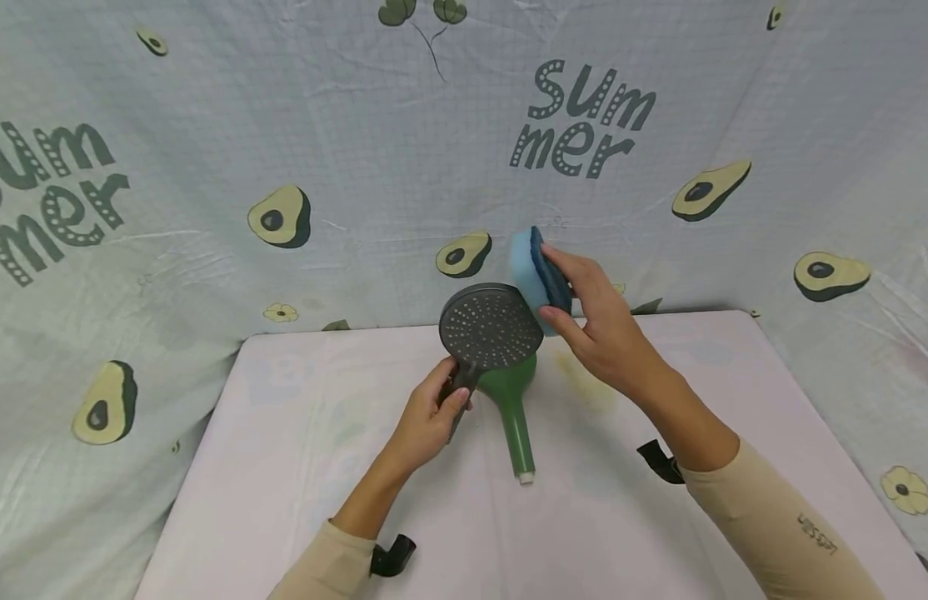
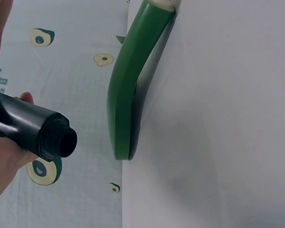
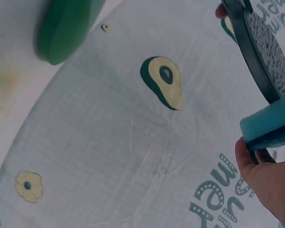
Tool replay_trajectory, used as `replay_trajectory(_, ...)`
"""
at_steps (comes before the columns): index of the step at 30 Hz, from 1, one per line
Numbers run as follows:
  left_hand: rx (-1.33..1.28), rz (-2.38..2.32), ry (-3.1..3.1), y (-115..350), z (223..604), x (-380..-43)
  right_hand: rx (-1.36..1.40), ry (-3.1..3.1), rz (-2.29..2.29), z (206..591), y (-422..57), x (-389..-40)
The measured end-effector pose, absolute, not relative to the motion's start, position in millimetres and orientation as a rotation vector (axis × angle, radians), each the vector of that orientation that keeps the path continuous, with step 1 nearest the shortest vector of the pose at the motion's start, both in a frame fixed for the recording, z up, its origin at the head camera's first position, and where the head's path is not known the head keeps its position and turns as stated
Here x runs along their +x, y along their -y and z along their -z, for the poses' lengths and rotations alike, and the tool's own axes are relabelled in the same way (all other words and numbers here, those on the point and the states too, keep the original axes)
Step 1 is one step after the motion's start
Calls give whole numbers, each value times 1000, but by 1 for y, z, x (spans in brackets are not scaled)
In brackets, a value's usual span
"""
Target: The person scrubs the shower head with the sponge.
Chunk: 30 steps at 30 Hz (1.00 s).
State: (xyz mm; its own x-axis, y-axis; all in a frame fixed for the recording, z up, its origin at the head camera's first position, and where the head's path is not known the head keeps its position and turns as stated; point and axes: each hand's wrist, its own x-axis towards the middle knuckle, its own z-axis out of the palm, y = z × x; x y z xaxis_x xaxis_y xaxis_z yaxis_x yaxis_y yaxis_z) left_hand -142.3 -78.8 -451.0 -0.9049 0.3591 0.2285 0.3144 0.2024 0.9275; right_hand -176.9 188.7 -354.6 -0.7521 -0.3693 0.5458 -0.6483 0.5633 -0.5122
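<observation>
My left hand [image 1: 426,414] grips the handle of a dark grey shower head [image 1: 491,325], its round nozzle face turned toward me and raised over the table. In the left wrist view the threaded open end of that handle [image 2: 26,124] points out past the fingers. My right hand [image 1: 602,321] pinches a sponge [image 1: 529,268] with a light blue soft side and a dark blue scouring side. The light blue side lies against the right rim of the shower head, as the right wrist view also shows with the sponge [image 3: 268,121] at the rim.
A green shower head [image 1: 515,425] with a white end lies on the pink-white table [image 1: 299,467], partly behind the grey one. A cloth backdrop [image 1: 374,167] printed with avocados rises at the table's back edge. Black wrist mounts [image 1: 393,556] sit at both sleeves.
</observation>
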Motion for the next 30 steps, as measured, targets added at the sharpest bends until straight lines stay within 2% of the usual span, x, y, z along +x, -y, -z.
replay_trajectory(13, 595, -1939, -2303, 93, 445, -146, 818, 2478, -1154, 397, -188, -168)
replay_trajectory(19, 619, -1914, -2364, 93, 446, -144, 859, 2452, -996, 377, -191, -172)
replay_trajectory(30, 617, -1811, -2636, 89, 451, -145, 1056, 2321, -386, 341, -176, -173)
